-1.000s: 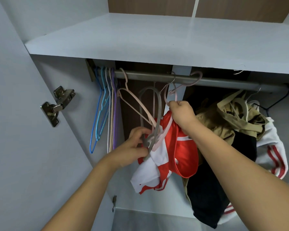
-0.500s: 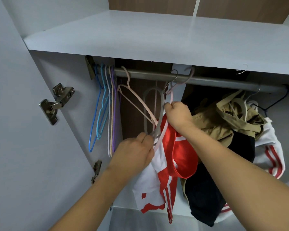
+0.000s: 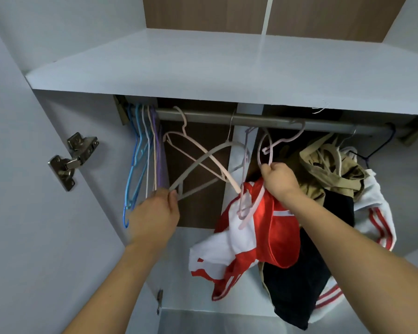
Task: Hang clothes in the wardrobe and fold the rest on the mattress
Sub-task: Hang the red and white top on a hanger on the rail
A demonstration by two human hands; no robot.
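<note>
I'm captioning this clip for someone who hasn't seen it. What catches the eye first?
The red and white garment hanging mid-wardrobe, with the right hand gripping its pink hanger under the rail. To its left, the left hand pinches a tilted grey hanger.

- A rail (image 3: 251, 119) is running across mid-frame under the shelf (image 3: 203, 68).
- Empty hangers (image 3: 143, 160) are hanging at its left end.
- Clothes (image 3: 323, 189) are hanging toward the right.
</note>
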